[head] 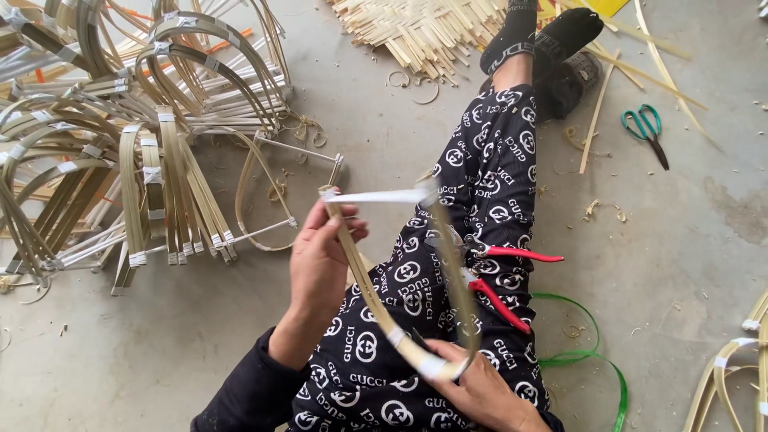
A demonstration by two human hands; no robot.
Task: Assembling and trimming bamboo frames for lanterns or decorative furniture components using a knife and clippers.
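My left hand [320, 254] grips one arm of a bent bamboo strip loop [362, 282], near its upper end. White tape [376, 196] stretches across the loop's two ends. At the curved bottom of the loop, which is wrapped in white tape, my right hand [480, 384] holds it. The loop's right arm is blurred. Red-handled pliers [500, 276] lie on my lap, on black trousers with a white pattern.
A big pile of finished bamboo loops [120, 144] fills the floor at the left. Flat bamboo strips [416, 32] lie at the top. Green-handled scissors [646, 128] rest at the right. A green plastic strap [592, 352] curls beside my leg. More loops [736, 368] sit at the right edge.
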